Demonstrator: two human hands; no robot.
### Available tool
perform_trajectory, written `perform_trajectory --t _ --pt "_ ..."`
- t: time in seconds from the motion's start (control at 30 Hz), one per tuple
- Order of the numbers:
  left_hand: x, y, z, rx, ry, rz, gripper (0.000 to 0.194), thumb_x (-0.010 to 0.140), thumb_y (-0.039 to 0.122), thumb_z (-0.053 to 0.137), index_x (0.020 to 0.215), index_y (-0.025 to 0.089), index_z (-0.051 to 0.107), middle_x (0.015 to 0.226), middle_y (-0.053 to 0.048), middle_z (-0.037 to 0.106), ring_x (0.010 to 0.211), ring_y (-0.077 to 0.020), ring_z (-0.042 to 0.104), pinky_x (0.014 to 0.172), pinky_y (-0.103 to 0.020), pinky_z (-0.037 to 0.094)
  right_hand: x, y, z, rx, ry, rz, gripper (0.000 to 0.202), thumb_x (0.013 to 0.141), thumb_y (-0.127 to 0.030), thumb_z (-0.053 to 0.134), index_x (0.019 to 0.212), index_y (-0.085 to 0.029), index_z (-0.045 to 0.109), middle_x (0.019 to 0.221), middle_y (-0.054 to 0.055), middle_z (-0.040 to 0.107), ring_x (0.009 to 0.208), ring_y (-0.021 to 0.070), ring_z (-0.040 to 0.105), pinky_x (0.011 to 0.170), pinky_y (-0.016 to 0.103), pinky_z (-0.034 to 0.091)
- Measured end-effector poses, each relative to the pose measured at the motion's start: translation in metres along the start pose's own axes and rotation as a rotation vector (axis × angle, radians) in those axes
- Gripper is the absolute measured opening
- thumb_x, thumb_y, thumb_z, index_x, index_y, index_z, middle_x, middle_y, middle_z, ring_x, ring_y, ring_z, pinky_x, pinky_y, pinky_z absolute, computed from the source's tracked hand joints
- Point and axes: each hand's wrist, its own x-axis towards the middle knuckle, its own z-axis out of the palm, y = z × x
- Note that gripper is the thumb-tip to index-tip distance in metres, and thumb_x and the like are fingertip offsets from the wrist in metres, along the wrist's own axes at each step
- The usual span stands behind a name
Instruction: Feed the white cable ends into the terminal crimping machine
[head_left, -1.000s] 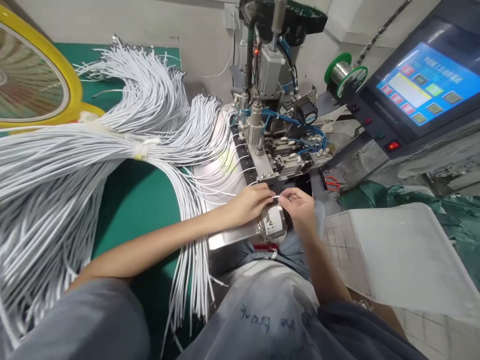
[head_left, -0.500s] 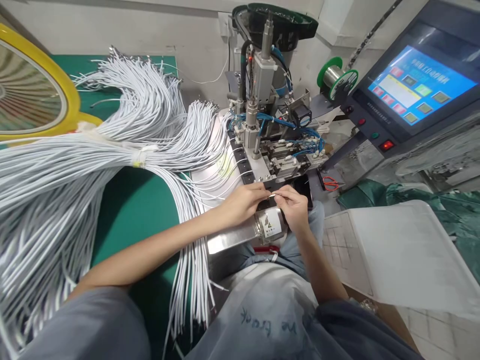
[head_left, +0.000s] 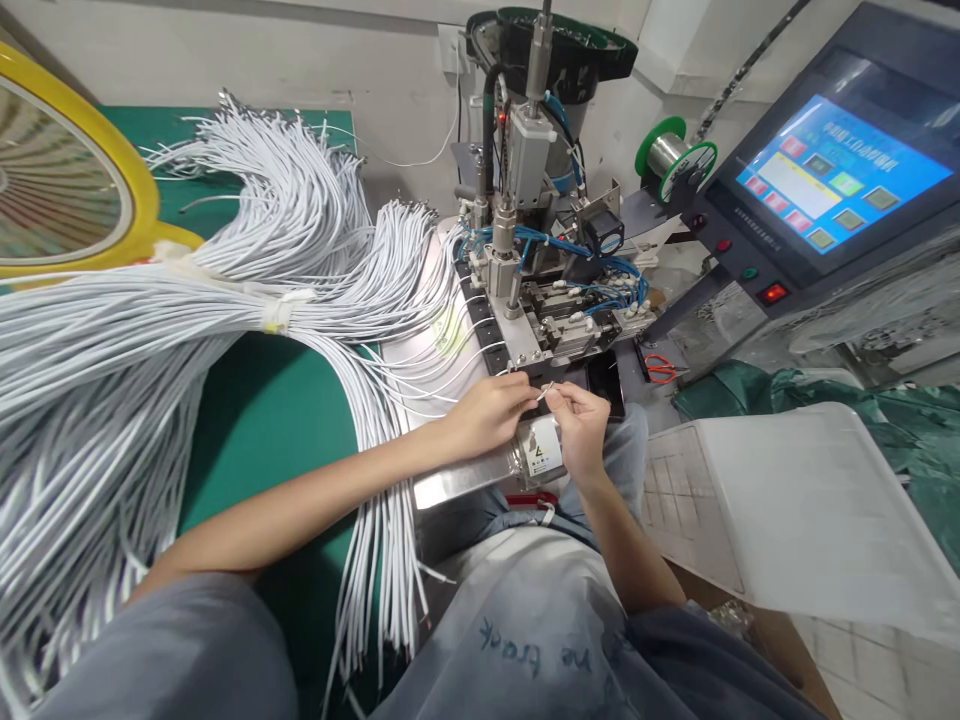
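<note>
Between my hands is the end of a white cable (head_left: 547, 391), small in view. My left hand (head_left: 491, 408) pinches it from the left, fingers pressed together. My right hand (head_left: 581, 425) grips its tip between thumb and forefinger. Both hands are just in front of the bench machine (head_left: 517, 270), whose front edge holds several white cables side by side. Below the hands lies a clear container with a white label (head_left: 544, 446). A large bundle of white cables (head_left: 150, 320), tied with a white band, spreads out on the left.
A yellow fan (head_left: 142, 190) stands at the left on the green mat (head_left: 277, 430). Upper right, a control screen (head_left: 844, 175) is lit beside a wire spool (head_left: 667, 155). Red-handled scissors (head_left: 661, 369) lie right of the machine. A whitish plastic bin (head_left: 810, 500) sits lower right.
The cable end between my hands has tilted from nearly level to slanting upward right. My right hand has shifted slightly left and down. The machine's upper rod sits a little higher.
</note>
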Motion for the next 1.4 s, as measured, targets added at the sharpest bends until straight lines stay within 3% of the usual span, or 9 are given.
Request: perform_trajectory --t 0.1,0.2,0.27,0.4,0.5,0.6,0.73,0.97,1.4 --pt "0.0 0.0 -0.003 0.164 -0.049 0.038 0.025 0.086 0.011 0.037 0.085 0.01 0.062 0.07 -0.004 0.054 0.06 -0.011 0.05 0.055 -0.021 0.041 0.0 -0.009 -0.004 -0.222 -0.003 -0.146 0.019 0.077 -0.028 0.056 0.066 -0.017 0.065 0.049 -0.005 0.033 0.05 0.0104 0.033 0.052 0.026 0.033" --pt "0.001 -0.001 -0.006 0.368 -0.087 0.138 0.023 0.081 0.009 0.04 0.086 0.009 0.062 0.073 -0.007 0.056 0.062 -0.0142 0.05 0.056 -0.025 0.042 0.007 -0.017 -0.012 -0.354 -0.146 -0.173 0.019 0.075 -0.025 0.054 0.059 -0.017 0.06 0.048 -0.006 0.03 0.048 0.0095 0.03 0.051 0.026 0.031" --pt "0.001 -0.002 -0.006 0.374 -0.08 0.128 0.023 0.079 0.008 0.041 0.086 0.009 0.062 0.074 -0.007 0.056 0.064 -0.0151 0.051 0.058 -0.026 0.043 0.01 -0.018 -0.011 -0.316 -0.187 -0.113 0.021 0.074 -0.025 0.054 0.055 -0.017 0.056 0.047 -0.006 0.029 0.047 0.0087 0.029 0.048 0.025 0.029" --pt "0.001 0.0 0.001 0.074 -0.025 -0.079 0.024 0.084 0.01 0.04 0.084 0.012 0.064 0.07 -0.003 0.058 0.062 -0.0115 0.053 0.057 -0.022 0.041 0.006 -0.01 0.001 -0.15 -0.028 -0.061 0.022 0.075 -0.028 0.054 0.056 -0.016 0.056 0.049 -0.006 0.03 0.048 0.0088 0.03 0.048 0.025 0.029" --pt "0.001 0.003 0.006 -0.066 -0.038 -0.15 0.025 0.088 0.014 0.041 0.083 0.012 0.065 0.07 -0.003 0.059 0.063 -0.01 0.055 0.059 -0.02 0.042 0.001 0.0 0.004 -0.155 0.026 -0.057 0.024 0.077 -0.031 0.055 0.057 -0.016 0.059 0.048 -0.005 0.032 0.049 0.0097 0.033 0.05 0.026 0.032" --pt "0.001 0.003 0.008 0.081 -0.169 -0.143 0.025 0.089 0.017 0.04 0.089 0.01 0.064 0.077 -0.005 0.058 0.061 -0.011 0.055 0.057 -0.021 0.042 0.005 0.014 -0.006 -0.194 -0.053 -0.003 0.022 0.077 -0.031 0.055 0.063 -0.016 0.063 0.052 -0.003 0.045 0.051 0.0113 0.043 0.054 0.026 0.037" --pt "0.001 -0.002 0.01 0.368 -0.353 -0.131 0.026 0.083 0.007 0.041 0.101 0.006 0.06 0.087 -0.009 0.055 0.058 -0.0125 0.055 0.053 -0.025 0.043 0.019 0.036 -0.023 -0.155 -0.141 0.109 0.018 0.073 -0.029 0.054 0.075 -0.016 0.066 0.075 0.005 0.066 0.067 0.0162 0.059 0.065 0.029 0.045" --pt "0.001 -0.008 0.013 0.444 -0.408 -0.078 0.029 0.083 0.003 0.038 0.106 0.006 0.057 0.09 -0.009 0.052 0.065 -0.0135 0.058 0.058 -0.025 0.048 0.032 0.047 -0.021 -0.027 -0.239 0.278 0.019 0.066 -0.036 0.06 0.068 -0.017 0.062 0.06 0.0 0.059 0.055 0.0126 0.053 0.053 0.025 0.044" --pt "0.0 -0.011 0.013 0.473 -0.423 -0.033 0.031 0.085 0.007 0.039 0.111 0.01 0.055 0.09 -0.008 0.052 0.068 -0.0133 0.058 0.058 -0.024 0.048 0.036 0.046 -0.016 -0.003 -0.279 0.33 0.016 0.062 -0.033 0.061 0.059 -0.017 0.058 0.052 -0.003 0.053 0.05 0.0104 0.048 0.049 0.023 0.04"
